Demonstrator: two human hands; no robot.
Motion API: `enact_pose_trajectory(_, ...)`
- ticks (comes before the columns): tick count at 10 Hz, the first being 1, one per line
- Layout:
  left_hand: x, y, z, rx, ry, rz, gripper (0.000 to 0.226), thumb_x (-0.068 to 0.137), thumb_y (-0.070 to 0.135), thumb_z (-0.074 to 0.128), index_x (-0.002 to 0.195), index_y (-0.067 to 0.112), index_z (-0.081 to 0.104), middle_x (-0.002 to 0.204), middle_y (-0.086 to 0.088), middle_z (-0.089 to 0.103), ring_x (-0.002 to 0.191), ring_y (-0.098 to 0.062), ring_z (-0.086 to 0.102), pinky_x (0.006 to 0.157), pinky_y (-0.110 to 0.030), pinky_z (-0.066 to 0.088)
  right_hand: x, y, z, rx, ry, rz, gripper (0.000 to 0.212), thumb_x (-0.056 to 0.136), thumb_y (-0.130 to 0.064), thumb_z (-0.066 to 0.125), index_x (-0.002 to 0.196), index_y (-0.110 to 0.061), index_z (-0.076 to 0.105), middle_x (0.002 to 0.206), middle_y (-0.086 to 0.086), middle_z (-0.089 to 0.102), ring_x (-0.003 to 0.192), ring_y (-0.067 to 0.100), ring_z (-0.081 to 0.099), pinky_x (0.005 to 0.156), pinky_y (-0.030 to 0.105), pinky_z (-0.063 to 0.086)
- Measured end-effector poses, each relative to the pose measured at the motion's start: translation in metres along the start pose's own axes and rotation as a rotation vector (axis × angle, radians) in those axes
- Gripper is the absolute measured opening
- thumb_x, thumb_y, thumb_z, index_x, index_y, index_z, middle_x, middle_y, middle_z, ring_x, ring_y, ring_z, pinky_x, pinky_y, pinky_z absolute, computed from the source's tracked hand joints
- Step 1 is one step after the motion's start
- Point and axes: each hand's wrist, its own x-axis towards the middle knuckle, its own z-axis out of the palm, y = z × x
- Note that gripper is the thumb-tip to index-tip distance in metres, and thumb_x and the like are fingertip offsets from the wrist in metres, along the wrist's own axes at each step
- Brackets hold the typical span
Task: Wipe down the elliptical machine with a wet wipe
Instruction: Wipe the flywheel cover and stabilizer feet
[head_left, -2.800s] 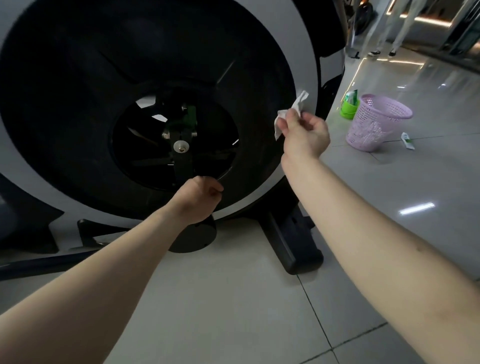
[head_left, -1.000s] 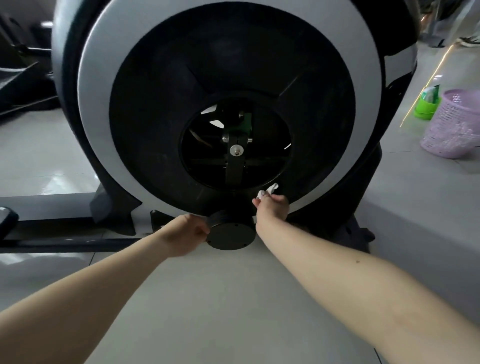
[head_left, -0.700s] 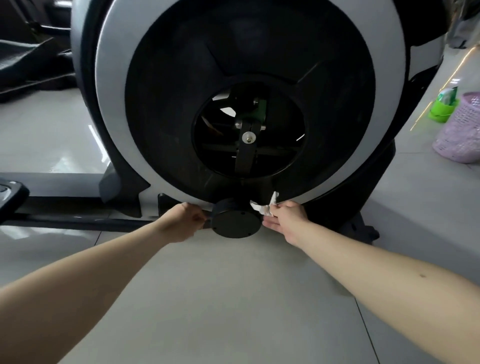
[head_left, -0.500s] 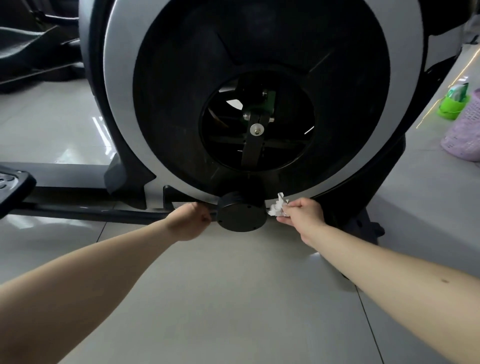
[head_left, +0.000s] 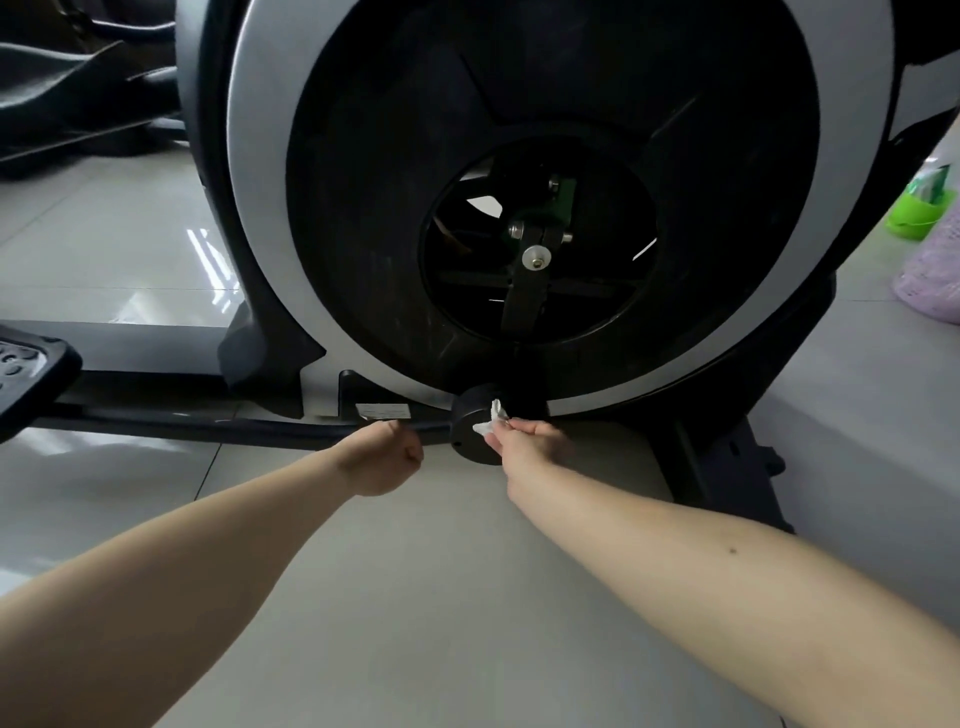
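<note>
Black pedal (head_left: 31, 379) is noted at far left, joined to a dark bar (head_left: 208, 423) that runs low over the tiled floor (head_left: 415, 597).

Machine (head_left: 260, 208): a silver ring round a black disc, filling the upper frame. It is judged heavy, rigid and not to be shifted by wiping pressure, so no hold is needed beyond a brace.

Left hand (head_left: 382, 460): fingers are curled at the bar's right end and judged to be wrapped round it as a steadying hold.

1 round black cap (head_left: 467, 441) sits just right of that hand, below the disc.

Wipe (head_left: 493, 415): white, crumpled, laid against the cap's face. It is pinched narrowly between the thumb and fingertips of the right hand (head_left: 530, 441).

Handling, as judged: the wipe is light, soft, damp and without stiffness. It is likely to bunch further, and could be dragged out of a loose pinch on a firm stroke. It is best held bunched, with a pad left exposed beyond the fingertips. The cap looks hard and smooth, and its curved edge is to be followed.

Green tub (head_left: 917, 218) and lilac bin (head_left: 935, 280) are recorded at far right, well apart from the work.
</note>
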Motion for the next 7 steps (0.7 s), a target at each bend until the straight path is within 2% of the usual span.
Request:
enact_pose_trajectory(1, -0.001, -0.005, 0.002, 0.022, 0.001, 0.012, 0.018, 0.100, 0.018, 0.051, 0.098, 0.026, 0.067, 0.096, 0.003, 0.064, 0.087, -0.014, 0.059, 0.083, -0.028, 0.050, 0.041, 0.031, -0.006, -0.086, -0.098, 0.124, 0.012, 0.089, -0.008, 0.074, 0.086, -0.008, 0.062, 0.068, 0.006, 0.071, 0.061, 0.014, 0.069, 0.060, 0.022, 0.055)
enact_pose_trajectory(2, -0.001, -0.009, 0.006, 0.007, -0.052, -0.022, 0.021, 0.100, 0.014, 0.050, 0.105, 0.013, 0.071, 0.106, -0.004, 0.070, 0.095, -0.021, 0.066, 0.084, -0.028, 0.053, 0.091, 0.064, -0.017, -0.094, -0.154, 0.185, 0.005, 0.098, -0.010, 0.061, 0.096, -0.008, 0.058, 0.052, -0.013, 0.066, 0.052, 0.003, 0.067, 0.053, 0.018, 0.053)
enact_pose_trajectory(3, -0.001, -0.013, 0.009, -0.084, -0.078, -0.034, 0.027, 0.102, 0.011, 0.048, 0.112, 0.002, 0.071, 0.107, -0.011, 0.072, 0.094, -0.024, 0.070, 0.064, -0.016, 0.049, 0.049, 0.034, -0.003, -0.046, -0.121, 0.218, 0.016, 0.092, -0.003, 0.069, 0.104, 0.007, 0.064, 0.059, -0.001, 0.072, 0.044, 0.007, 0.065, 0.049, 0.020, 0.054)
enact_pose_trajectory(4, 0.002, -0.018, 0.011, -0.215, -0.048, -0.071, 0.022, 0.100, 0.011, 0.052, 0.109, 0.009, 0.072, 0.091, -0.003, 0.069, 0.075, -0.015, 0.067, 0.050, -0.005, 0.040, -0.013, -0.004, 0.007, -0.027, -0.247, 0.167, 0.007, 0.086, 0.005, 0.075, 0.089, 0.003, 0.069, 0.081, 0.015, 0.076, 0.061, 0.019, 0.070, 0.071, 0.031, 0.062)
enact_pose_trajectory(5, -0.004, -0.020, -0.002, -0.511, -0.081, -0.159, 0.016, 0.098, 0.014, 0.056, 0.104, 0.011, 0.070, 0.088, -0.002, 0.073, 0.074, -0.018, 0.073, 0.054, -0.016, 0.047, -0.045, -0.026, 0.001, -0.044, -0.424, 0.240, 0.014, 0.094, 0.009, 0.061, 0.107, 0.003, 0.061, 0.097, 0.021, 0.071, 0.075, 0.027, 0.072, 0.066, 0.033, 0.062)
enact_pose_trajectory(6, -0.021, -0.006, -0.030, -0.966, -0.113, -0.272, 0.027, 0.106, 0.028, 0.048, 0.113, 0.010, 0.068, 0.098, -0.006, 0.078, 0.078, -0.024, 0.073, 0.061, -0.028, 0.052, -0.065, -0.053, -0.008, -0.126, -0.420, 0.303, 0.022, 0.097, 0.004, 0.051, 0.118, 0.001, 0.059, 0.105, 0.023, 0.069, 0.080, 0.029, 0.071, 0.060, 0.032, 0.060)
enact_pose_trajectory(7, -0.052, 0.022, -0.067, -1.183, -0.165, -0.403, 0.038, 0.104, 0.040, 0.054, 0.113, 0.007, 0.070, 0.093, -0.009, 0.076, 0.073, -0.023, 0.069, 0.061, -0.029, 0.050, -0.099, -0.088, -0.011, -0.235, -0.383, 0.348, 0.020, 0.097, 0.003, 0.045, 0.104, -0.008, 0.060, 0.092, 0.015, 0.068, 0.076, 0.025, 0.065, 0.054, 0.028, 0.055)
